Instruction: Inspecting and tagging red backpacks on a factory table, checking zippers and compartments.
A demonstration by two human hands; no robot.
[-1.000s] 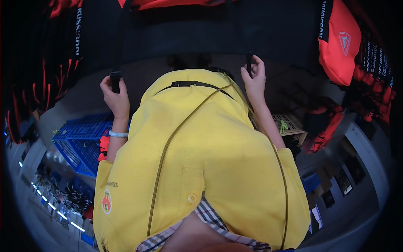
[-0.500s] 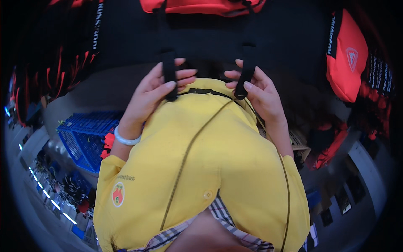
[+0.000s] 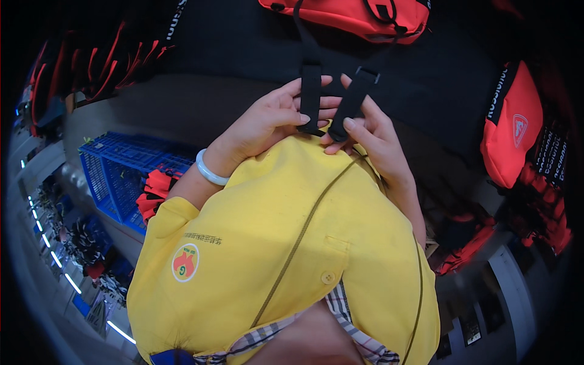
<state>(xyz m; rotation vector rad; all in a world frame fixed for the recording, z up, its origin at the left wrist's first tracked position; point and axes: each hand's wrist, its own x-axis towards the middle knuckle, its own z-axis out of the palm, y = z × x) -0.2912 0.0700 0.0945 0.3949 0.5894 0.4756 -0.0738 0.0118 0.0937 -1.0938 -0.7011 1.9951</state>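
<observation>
- Black webbing is what both hands work on: 2 strap ends hang down from a red waist bag [image 3: 353,17] lying at the far edge of the dark work surface [image 3: 231,48].
- Left hand [image 3: 267,121] is closed around the left strap end [image 3: 311,97], thumb and fingers pinching it close to its lower tip.
- Right hand [image 3: 371,137] grips the right strap end [image 3: 354,103], thumb laid along the webbing, fingers wrapped behind.
- Change since 1 second ago: the hands were then spread wide apart at either side of the chest, each with a dark strap piece. Half a second ago they had closed in. Now they meet in the middle, fingertips touching, straps side by side and almost parallel.
- My reading: the 2 ends have been brought together for joining or threading; whether a buckle sits between them I cannot tell.
- Around them: a white bangle [image 3: 210,170] on the left wrist, a yellow shirt [image 3: 274,255] filling the lower view, a blue plastic crate [image 3: 121,170] at the left, another red bag [image 3: 511,134] at the right edge.
</observation>
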